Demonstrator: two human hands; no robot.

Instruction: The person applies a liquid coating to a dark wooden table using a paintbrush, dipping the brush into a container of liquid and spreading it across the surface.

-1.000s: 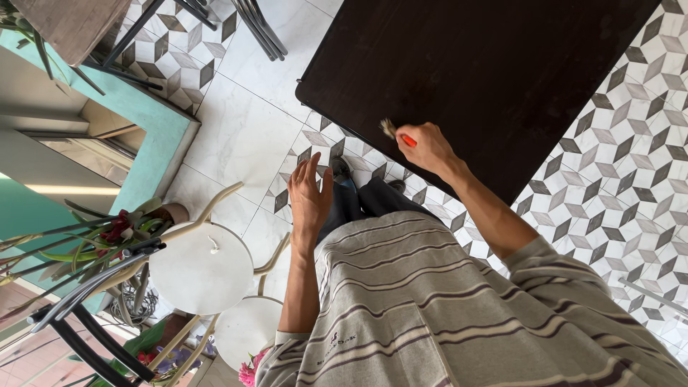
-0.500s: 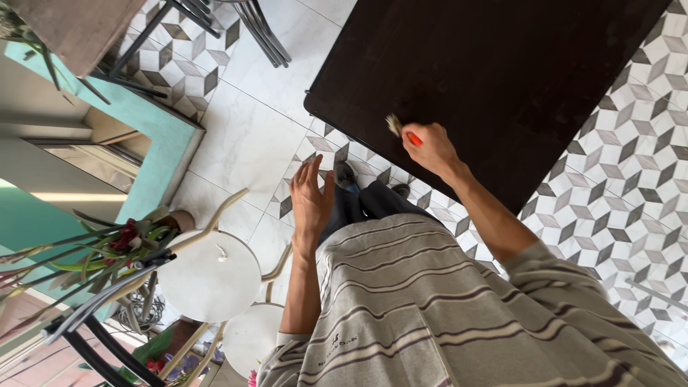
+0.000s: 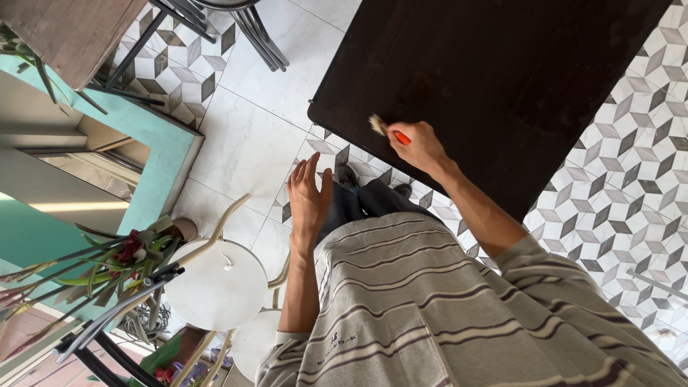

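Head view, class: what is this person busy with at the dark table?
A person in a striped top stands at the dark table. The right hand grips a small brush with an orange handle, its bristles on the tabletop near the corner. The left hand hangs open and empty beside the body, above the patterned floor. A white stool and a plant stand off to the left.

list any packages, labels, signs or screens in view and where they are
Small dark print on the striped shirt: low on the left sleeve near the bottom edge, a short dark mark on a pale stripe, too small to make out.
No packages, signs or screens in view.
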